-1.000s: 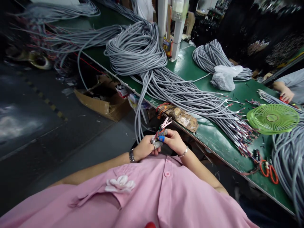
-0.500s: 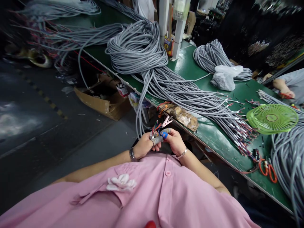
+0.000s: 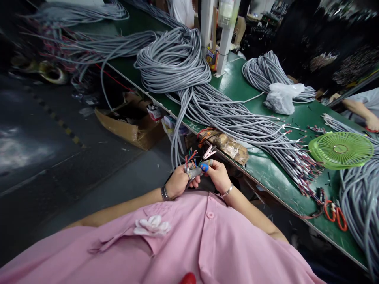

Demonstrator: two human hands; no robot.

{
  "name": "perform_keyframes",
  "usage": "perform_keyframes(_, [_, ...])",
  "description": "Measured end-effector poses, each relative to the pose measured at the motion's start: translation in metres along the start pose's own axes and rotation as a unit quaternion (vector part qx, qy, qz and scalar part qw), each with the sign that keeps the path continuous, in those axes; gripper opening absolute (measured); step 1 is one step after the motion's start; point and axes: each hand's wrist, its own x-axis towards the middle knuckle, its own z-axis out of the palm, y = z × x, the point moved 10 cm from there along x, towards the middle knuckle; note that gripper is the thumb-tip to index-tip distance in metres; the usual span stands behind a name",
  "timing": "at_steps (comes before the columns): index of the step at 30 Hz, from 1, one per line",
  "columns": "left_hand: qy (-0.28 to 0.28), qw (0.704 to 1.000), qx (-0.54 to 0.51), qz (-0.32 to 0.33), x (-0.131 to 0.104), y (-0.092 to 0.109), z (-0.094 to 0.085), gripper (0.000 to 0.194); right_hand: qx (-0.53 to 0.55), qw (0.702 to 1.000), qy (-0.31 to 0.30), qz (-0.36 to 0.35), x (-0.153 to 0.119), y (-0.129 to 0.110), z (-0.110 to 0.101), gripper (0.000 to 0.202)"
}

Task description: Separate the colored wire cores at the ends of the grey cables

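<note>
Close to my body, my left hand [image 3: 178, 181] is closed around the ends of several grey cables [image 3: 175, 146] that hang over the table edge. Thin coloured wires [image 3: 192, 157], red, blue, green and orange, fan out above its fingers. My right hand [image 3: 218, 175] meets it from the other side, thumb and forefinger pinched on the wire ends; a blue cover sits on its thumb. Grey covers wrap other fingertips of both hands. Just beyond the hands, a pale pink clip [image 3: 209, 152] stands at the table edge beside a tape-wrapped block [image 3: 229, 146].
Large grey cable bundles [image 3: 174, 59] lie along the green table [image 3: 296, 205]. A green fan [image 3: 340, 150], orange-handled scissors [image 3: 335, 215] and a plastic bag [image 3: 282, 98] rest on it. A white post [image 3: 225, 43] rises behind. Below stands an open cardboard box [image 3: 130, 130]. Another person's arm [image 3: 359, 110] reaches in at right.
The coloured wires by my left hand now spread more upright and to the left. Both hands stay together in nearly the same place. The other person's hand has moved right.
</note>
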Motion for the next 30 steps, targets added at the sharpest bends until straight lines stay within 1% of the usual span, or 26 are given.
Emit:
perform_keyframes(2, [0.001, 1.0, 0.0, -0.003, 0.0, 0.0, 0.0, 0.026, 0.003, 1.0, -0.012, 0.003, 0.001, 0.002, 0.001, 0.025])
perform_keyframes(6, [-0.005, 1.0, 0.004, -0.008, 0.0, -0.003, 0.001, 0.023, 0.03, 0.998, -0.034, 0.036, 0.003, 0.011, 0.005, 0.026])
perform_keyframes(9, [-0.006, 1.0, 0.003, -0.005, 0.001, -0.005, 0.001, 0.024, 0.045, 0.998, -0.025, 0.038, 0.003, 0.014, 0.006, 0.025])
perform_keyframes(13, [0.018, 1.0, -0.022, 0.005, 0.0, -0.003, -0.004, 0.024, 0.065, 0.998, -0.007, 0.02, 0.002, 0.011, 0.005, 0.023])
perform_keyframes(16, [0.03, 0.998, -0.05, 0.001, -0.001, -0.001, -0.007, 0.023, 0.119, 0.991, -0.042, 0.038, 0.003, 0.016, 0.007, 0.028])
perform_keyframes(18, [0.024, 0.997, -0.072, -0.002, -0.002, 0.0, -0.007, 0.022, 0.173, 0.981, -0.066, 0.063, 0.005, 0.021, 0.005, 0.034])
perform_keyframes(20, [0.01, 0.995, -0.099, -0.007, -0.003, 0.002, -0.005, 0.022, 0.221, 0.969, -0.067, 0.088, 0.011, 0.026, 0.0, 0.041])
perform_keyframes(23, [-0.015, 0.992, -0.128, -0.012, -0.003, 0.006, 0.0, 0.021, 0.244, 0.961, -0.073, 0.106, 0.022, 0.028, -0.003, 0.047])
perform_keyframes(25, [-0.021, 0.991, -0.132, -0.014, -0.001, 0.01, 0.004, 0.021, 0.216, 0.97, -0.076, 0.078, 0.029, 0.022, -0.002, 0.048])
perform_keyframes(26, [-0.021, 0.991, -0.133, -0.015, 0.0, 0.011, 0.006, 0.021, 0.19, 0.979, -0.059, 0.048, 0.033, 0.017, -0.004, 0.047])
perform_keyframes(28, [-0.021, 0.991, -0.134, -0.02, 0.003, 0.013, 0.009, 0.021, 0.129, 0.991, 0.006, -0.023, 0.036, 0.006, -0.014, 0.046])
perform_keyframes(29, [-0.022, 0.99, -0.135, -0.022, 0.004, 0.013, 0.01, 0.021, 0.109, 0.992, 0.038, -0.049, 0.036, 0.002, -0.018, 0.046])
perform_keyframes(30, [-0.024, 0.99, -0.135, -0.024, 0.006, 0.013, 0.012, 0.021, 0.106, 0.991, 0.056, -0.061, 0.036, 0.001, -0.02, 0.048])
